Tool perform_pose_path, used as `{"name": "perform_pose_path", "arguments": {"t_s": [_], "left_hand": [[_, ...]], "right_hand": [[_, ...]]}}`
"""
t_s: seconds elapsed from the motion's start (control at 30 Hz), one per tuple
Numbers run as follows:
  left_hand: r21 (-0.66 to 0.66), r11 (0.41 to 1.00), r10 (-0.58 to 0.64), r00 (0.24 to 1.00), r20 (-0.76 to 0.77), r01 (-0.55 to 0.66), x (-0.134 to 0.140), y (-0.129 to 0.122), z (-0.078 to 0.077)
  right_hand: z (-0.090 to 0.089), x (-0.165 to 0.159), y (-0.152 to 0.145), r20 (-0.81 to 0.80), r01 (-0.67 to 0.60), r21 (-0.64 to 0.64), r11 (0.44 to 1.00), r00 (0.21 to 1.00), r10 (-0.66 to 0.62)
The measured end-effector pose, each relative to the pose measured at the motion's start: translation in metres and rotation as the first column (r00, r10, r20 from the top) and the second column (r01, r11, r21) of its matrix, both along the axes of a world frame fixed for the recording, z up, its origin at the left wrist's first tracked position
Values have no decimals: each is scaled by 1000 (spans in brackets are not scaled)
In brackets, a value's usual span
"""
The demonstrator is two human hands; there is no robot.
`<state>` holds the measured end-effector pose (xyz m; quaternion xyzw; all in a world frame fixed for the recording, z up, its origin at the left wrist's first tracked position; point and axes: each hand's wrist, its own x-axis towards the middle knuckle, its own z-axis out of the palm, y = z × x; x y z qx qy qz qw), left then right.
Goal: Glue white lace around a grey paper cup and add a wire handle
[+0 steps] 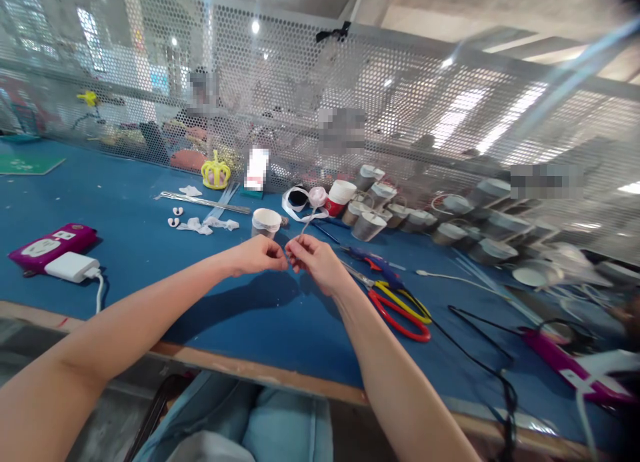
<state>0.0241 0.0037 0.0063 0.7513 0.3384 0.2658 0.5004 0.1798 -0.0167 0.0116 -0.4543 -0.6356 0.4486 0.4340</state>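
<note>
Above the front middle of the blue table, my left hand (263, 254) and my right hand (315, 262) meet almost fingertip to fingertip. My right hand pinches a thin pale strand (309, 223), which rises behind the fingers towards a pink ball-like piece (317, 197). The fingers of my left hand are also pinched together, but what lies between them is too small to make out. Just behind my left hand stands an open paper cup (267, 221). Red-and-yellow-handled scissors (395, 303) and a blue glue gun (375, 263) lie right of my right hand.
Several grey cups with handles (369, 226) line the mesh screen (280, 82) at the back. A yellow crown-shaped piece (216, 171), white scraps (197, 225) and metal rods (205, 202) lie left of the cup. Purple power strips (53, 245) with cables sit at both sides.
</note>
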Motion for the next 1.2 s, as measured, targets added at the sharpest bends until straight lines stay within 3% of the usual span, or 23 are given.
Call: {"name": "perform_pose_path", "arguments": {"t_s": [0.27,0.63,0.73,0.87,0.97,1.1,1.2], "left_hand": [[136,989,72,995,-65,-62,0,2,-3],[130,990,60,996,-62,-52,1,2,-3],[80,996,36,999,-38,-33,1,2,-4],[-88,996,-6,998,70,12,0,3,-2],[-183,982,-9,990,140,35,0,2,1],[-206,978,13,987,161,21,1,0,2],[-217,975,95,972,217,-47,2,1,1]], "right_hand": [[1,-2,-1,161,101,95,990,980,-115],[-1,-3,-1,298,135,228,964,933,-201],[-1,-4,-1,289,145,225,964,935,-208],[-1,-5,-2,143,68,91,994,986,-81],[-1,-4,-1,92,23,67,997,995,-29],[0,-4,-1,113,50,93,994,992,-61],[0,-5,-2,30,47,12,999,998,-47]]}}
